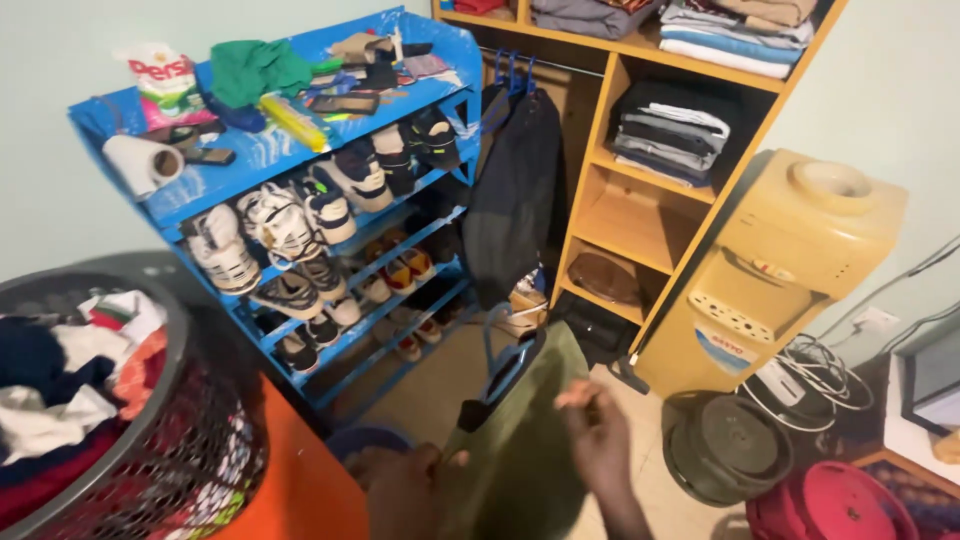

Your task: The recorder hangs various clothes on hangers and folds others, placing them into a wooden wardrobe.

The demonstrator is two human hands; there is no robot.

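Observation:
An olive green garment (520,440) on a blue plastic hanger (508,362) hangs low in the middle of the head view. My left hand (405,488) grips its lower left edge. The fingers of my right hand (597,430) pinch the garment's right side. A dark jacket (515,200) hangs on blue hangers from the rail of the wooden wardrobe (640,225) behind.
A blue shoe rack (250,160) full of shoes stands left, with clutter on top. A dark laundry basket (150,440) of clothes sits at the lower left on an orange surface. A yellow water dispenser (790,260), cables, a round dark appliance (725,445) and a red object (840,505) crowd the right floor.

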